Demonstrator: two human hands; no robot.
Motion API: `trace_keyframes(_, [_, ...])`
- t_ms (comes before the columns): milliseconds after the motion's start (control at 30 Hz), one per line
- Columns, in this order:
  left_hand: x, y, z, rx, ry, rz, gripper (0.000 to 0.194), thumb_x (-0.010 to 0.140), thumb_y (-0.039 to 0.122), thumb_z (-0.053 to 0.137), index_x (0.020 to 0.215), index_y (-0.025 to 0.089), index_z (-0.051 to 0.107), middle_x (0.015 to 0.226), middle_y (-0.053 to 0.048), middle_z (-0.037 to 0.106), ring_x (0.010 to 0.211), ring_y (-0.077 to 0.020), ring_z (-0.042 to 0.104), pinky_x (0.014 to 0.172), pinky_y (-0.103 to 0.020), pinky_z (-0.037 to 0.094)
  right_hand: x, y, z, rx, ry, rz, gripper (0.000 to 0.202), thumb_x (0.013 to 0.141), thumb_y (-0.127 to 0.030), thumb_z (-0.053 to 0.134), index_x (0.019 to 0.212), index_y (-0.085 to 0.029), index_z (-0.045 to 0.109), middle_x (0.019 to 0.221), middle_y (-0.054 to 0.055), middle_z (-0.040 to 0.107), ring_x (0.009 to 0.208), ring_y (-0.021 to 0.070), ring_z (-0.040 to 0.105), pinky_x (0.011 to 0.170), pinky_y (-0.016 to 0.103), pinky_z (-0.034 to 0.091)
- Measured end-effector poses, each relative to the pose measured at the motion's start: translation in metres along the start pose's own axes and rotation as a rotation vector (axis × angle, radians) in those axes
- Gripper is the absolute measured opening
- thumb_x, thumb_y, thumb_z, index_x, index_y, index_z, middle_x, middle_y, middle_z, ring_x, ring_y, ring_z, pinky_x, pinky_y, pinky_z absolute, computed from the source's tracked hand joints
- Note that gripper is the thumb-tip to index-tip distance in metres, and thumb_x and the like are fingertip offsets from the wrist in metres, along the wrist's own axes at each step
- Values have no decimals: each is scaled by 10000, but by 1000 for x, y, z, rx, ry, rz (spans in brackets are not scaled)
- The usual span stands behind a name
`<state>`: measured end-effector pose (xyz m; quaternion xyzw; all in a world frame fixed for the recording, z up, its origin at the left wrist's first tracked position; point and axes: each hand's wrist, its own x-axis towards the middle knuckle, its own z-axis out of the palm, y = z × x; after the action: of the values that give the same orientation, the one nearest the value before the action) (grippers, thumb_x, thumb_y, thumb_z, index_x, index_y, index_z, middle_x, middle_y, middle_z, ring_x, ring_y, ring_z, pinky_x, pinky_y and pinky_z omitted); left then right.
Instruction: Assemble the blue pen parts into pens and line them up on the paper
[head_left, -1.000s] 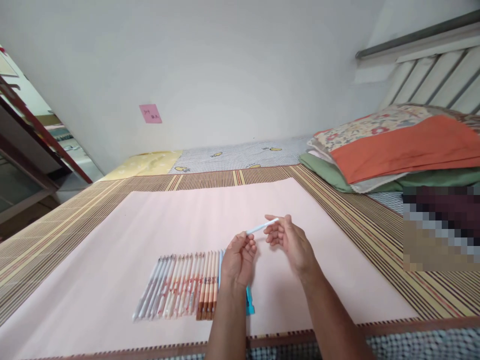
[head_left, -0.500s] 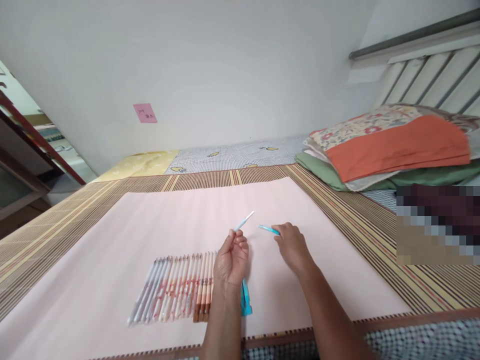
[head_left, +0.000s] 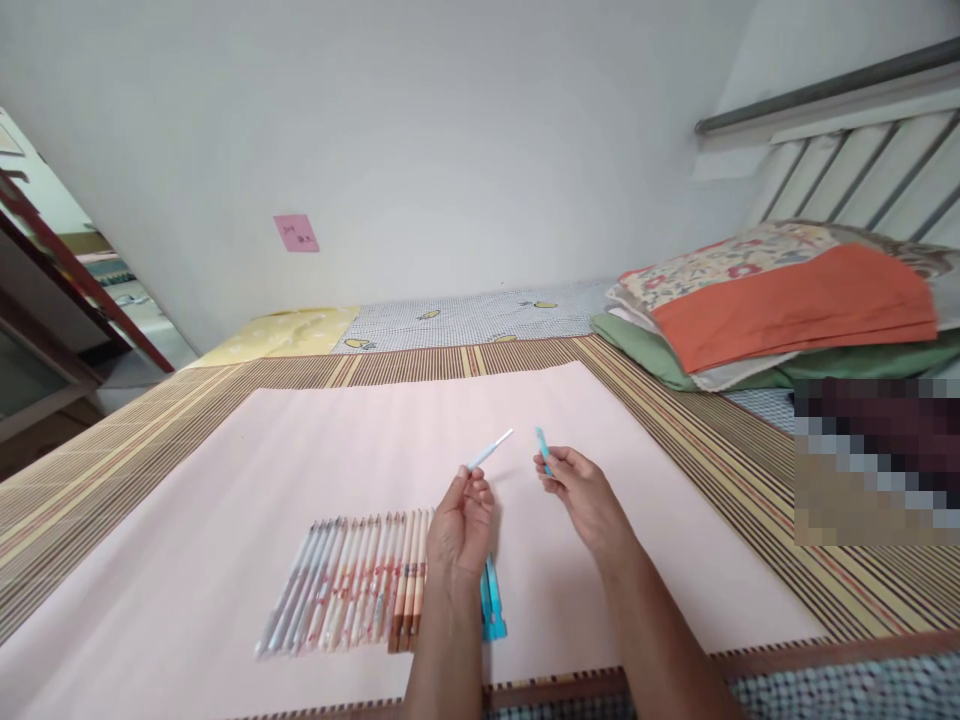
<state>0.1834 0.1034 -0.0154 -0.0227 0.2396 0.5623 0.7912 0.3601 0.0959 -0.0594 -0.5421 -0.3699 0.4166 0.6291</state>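
Note:
My left hand (head_left: 463,527), palm up, pinches a slim light-blue pen (head_left: 489,452) between thumb and fingers; its thin white end points up and to the right. A short turquoise pen cap (head_left: 543,447) stands almost upright in the closed fingers of my right hand (head_left: 587,492). A gap separates the cap from the pen. Below my left hand, a row of pens (head_left: 352,580) lies side by side on a pale pink sheet (head_left: 217,500), grey, white-and-red and brown-ended. Turquoise pens (head_left: 493,605) at the row's right end are partly hidden by my left forearm.
The sheet lies on a striped bamboo mat (head_left: 675,460). Folded bedding with an orange band (head_left: 802,310) is piled at the right, by a white slatted panel (head_left: 870,165). A pink note (head_left: 297,233) is stuck to the wall behind.
My right hand has turned, swinging the turquoise cap from nearly level to nearly upright. My left hand keeps the pen in almost the same place. The view has tilted slightly.

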Motion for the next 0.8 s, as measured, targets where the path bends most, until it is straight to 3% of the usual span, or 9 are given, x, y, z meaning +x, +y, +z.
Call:
trace_keyframes(67, [0,0,0,9,4,8,275,1018,92,437,806,82,613,734,-45,606,565,-48,568,517,-121,492,-6,-8,2,329,-75,66,319,725,-454,828,912,-220,720,924,55,698,801,183,607,685,306,482])
trace_keyframes(133, [-1,0,1,25,10,22,271,1013,89,445,801,83,613,730,-47,608,561,-51,568,510,-124,491,-11,-16,5,435,-118,82,328,684,-410,883,910,-218,741,889,36,684,759,147,580,645,263,464])
trace_keyframes(267, [-1,3,0,61,16,70,290,1011,89,441,778,87,613,716,-49,607,555,-53,560,500,-126,486,-15,-25,8,442,-120,81,302,675,-353,899,896,-199,762,769,13,640,694,113,532,587,223,420])
trace_keyframes(500, [2,5,-4,161,-11,157,209,949,71,540,757,100,617,697,-45,611,559,-64,565,512,-141,494,-12,-30,3,443,-65,10,261,685,-347,878,868,-205,757,737,2,611,661,119,518,561,241,408])
trace_keyframes(633, [3,3,-6,267,-49,209,139,842,102,695,724,108,621,674,-33,628,545,-64,569,513,-145,489,-12,-30,0,398,-68,-12,241,718,-350,853,890,-213,754,729,1,615,659,122,520,567,247,406])
trace_keyframes(800, [2,7,-9,438,-91,324,268,678,231,861,737,128,621,645,-8,645,515,-61,551,497,-150,471,-14,-34,-2,343,-60,-59,226,736,-371,839,881,-220,754,683,-13,584,635,120,492,573,256,397])
